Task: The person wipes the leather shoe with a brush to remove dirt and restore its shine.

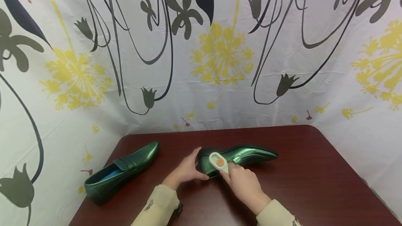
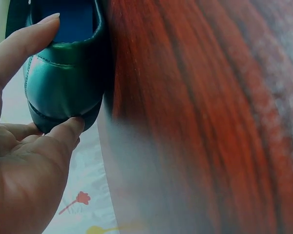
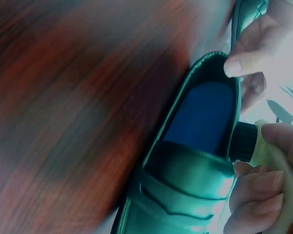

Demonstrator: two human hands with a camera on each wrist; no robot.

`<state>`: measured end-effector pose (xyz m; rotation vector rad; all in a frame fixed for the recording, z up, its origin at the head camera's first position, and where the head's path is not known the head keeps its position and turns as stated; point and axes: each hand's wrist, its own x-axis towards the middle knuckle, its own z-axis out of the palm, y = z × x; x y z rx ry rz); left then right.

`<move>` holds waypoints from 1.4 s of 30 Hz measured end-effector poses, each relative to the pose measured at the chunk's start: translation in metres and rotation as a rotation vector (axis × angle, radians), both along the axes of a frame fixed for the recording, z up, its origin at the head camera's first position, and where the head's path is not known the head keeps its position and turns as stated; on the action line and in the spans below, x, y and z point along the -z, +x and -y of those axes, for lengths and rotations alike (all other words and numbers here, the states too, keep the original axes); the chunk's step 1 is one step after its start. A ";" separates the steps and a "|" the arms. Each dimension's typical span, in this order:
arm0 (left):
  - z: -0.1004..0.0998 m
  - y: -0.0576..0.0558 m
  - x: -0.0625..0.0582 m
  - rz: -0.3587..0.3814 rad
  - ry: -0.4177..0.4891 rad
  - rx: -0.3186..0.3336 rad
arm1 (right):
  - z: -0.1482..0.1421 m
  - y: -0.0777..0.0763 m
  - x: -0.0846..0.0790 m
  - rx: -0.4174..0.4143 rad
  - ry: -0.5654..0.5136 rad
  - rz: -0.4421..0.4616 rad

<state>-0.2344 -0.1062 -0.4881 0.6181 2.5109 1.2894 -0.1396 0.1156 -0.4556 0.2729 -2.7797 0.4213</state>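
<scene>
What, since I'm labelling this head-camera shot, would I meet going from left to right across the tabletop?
Lone green shoe → left hand → pale brush with an orange spot → right hand.

The pale brush (image 1: 218, 163) hides its dark bristles (image 3: 244, 141) from the head view; the right wrist view's lower edge crops the green loafer (image 3: 188, 162) before its toe (image 1: 269, 154).

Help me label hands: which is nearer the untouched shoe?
Left: the left hand, gripping the other shoe, is right of the untouched shoe; the right hand, holding a pale tool, farther right.
</scene>
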 end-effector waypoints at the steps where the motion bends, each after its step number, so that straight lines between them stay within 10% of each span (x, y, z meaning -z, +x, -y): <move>1: 0.000 0.000 0.000 0.001 0.004 0.001 | 0.002 0.000 0.001 -0.005 0.001 -0.001; 18: 0.002 -0.002 0.005 -0.020 0.068 -0.016 | 0.031 -0.011 0.001 -0.073 -0.012 0.015; 42: 0.000 0.001 0.003 0.024 0.096 -0.011 | 0.027 -0.024 -0.011 0.039 0.031 0.008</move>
